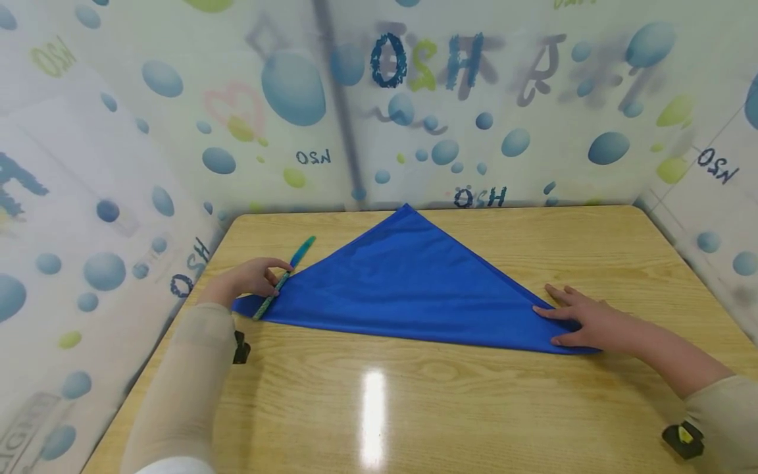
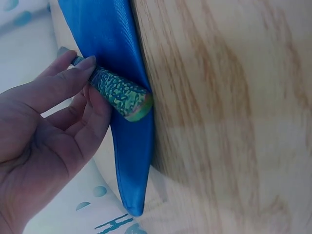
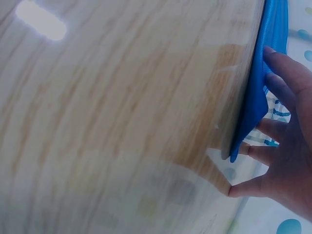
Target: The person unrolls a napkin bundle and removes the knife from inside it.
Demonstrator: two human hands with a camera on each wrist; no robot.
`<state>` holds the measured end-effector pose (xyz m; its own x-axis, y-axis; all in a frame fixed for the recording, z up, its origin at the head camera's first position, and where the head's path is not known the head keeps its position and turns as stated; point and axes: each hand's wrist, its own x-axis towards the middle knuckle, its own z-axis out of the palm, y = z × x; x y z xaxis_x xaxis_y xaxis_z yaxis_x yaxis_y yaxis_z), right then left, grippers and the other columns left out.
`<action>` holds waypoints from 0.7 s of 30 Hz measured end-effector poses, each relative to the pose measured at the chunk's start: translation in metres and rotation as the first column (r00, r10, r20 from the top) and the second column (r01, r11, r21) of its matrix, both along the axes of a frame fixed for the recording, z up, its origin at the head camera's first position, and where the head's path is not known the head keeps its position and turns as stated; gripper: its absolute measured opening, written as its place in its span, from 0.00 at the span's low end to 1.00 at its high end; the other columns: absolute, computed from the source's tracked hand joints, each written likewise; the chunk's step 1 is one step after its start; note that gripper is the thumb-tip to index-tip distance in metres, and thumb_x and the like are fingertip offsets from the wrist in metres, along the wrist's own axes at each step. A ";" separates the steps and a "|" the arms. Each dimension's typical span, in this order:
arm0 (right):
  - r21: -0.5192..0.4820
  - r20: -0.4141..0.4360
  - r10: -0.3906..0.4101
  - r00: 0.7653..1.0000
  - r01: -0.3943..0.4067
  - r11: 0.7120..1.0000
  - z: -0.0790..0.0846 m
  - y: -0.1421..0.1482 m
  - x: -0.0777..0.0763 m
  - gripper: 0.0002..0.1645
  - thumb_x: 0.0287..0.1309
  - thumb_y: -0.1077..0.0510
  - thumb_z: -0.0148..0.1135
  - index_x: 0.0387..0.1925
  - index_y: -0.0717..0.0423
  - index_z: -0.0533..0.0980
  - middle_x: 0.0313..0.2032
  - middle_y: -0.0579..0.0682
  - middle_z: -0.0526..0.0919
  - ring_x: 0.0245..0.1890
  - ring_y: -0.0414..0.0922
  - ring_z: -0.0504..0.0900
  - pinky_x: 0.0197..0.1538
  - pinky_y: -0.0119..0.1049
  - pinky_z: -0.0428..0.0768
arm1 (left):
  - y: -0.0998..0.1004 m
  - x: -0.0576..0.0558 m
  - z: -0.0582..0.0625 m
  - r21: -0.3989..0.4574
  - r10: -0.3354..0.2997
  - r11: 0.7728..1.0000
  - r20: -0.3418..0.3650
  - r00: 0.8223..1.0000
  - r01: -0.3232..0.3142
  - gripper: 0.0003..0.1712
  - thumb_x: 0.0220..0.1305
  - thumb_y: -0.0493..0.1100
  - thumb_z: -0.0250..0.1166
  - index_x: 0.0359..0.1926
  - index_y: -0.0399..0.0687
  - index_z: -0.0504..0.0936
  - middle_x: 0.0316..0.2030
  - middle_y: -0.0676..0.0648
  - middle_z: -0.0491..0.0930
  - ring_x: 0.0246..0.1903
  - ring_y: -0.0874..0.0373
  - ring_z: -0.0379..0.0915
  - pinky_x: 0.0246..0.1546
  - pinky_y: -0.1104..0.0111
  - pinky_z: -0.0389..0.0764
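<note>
A blue cloth [image 1: 403, 283] lies on the table folded in a triangle, its peak pointing away and its long edge near me. My left hand [image 1: 254, 278] pinches a slim knife-like thing [image 1: 271, 299] between thumb and fingers. It has a green-and-blue speckled handle [image 2: 119, 92] and a blue-green blade-shaped end that points away. The handle crosses the cloth close to its left corner, and that corner sticks out past it in the left wrist view. My right hand [image 1: 583, 321] rests at the cloth's right corner, fingers spread, with fingertips on the fabric [image 3: 258, 97].
The wooden table [image 1: 474, 401] has a light grain and a bright glare spot near me. Patterned walls [image 1: 414, 99] with blue bubbles and lettering stand along its back and sides. A small black device [image 1: 683, 440] hangs at the right sleeve.
</note>
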<state>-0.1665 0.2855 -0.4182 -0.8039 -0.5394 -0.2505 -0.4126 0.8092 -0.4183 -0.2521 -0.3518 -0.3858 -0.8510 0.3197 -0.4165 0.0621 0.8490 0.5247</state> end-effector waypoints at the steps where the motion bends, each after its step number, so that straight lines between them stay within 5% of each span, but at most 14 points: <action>1: -0.002 -0.002 0.005 1.000 -0.005 1.000 0.000 0.001 0.000 0.42 0.54 0.40 0.68 0.66 0.56 0.70 0.71 0.69 0.52 0.67 0.76 0.45 0.53 0.80 0.50 | 0.001 0.000 -0.001 -0.011 0.000 1.000 -0.010 1.000 0.000 0.33 0.58 0.25 0.64 0.66 0.36 0.68 0.42 0.35 0.80 0.36 0.51 0.77 0.35 0.64 0.78; 13: 0.020 -0.012 0.005 1.000 -0.005 1.000 0.001 -0.001 0.000 0.43 0.54 0.40 0.69 0.66 0.56 0.71 0.70 0.70 0.53 0.66 0.76 0.46 0.54 0.79 0.52 | 0.005 0.004 0.002 0.023 0.086 0.996 0.019 0.996 -0.087 0.34 0.60 0.23 0.60 0.68 0.34 0.67 0.41 0.36 0.79 0.29 0.54 0.72 0.30 0.66 0.73; 21: 0.028 -0.016 0.004 1.000 -0.003 1.000 0.000 0.000 0.000 0.42 0.54 0.40 0.68 0.66 0.56 0.71 0.70 0.69 0.53 0.67 0.76 0.46 0.54 0.80 0.52 | 0.003 0.004 0.000 0.063 0.129 0.989 0.022 0.991 -0.130 0.34 0.63 0.29 0.60 0.70 0.40 0.65 0.56 0.26 0.71 0.53 0.38 0.73 0.47 0.57 0.78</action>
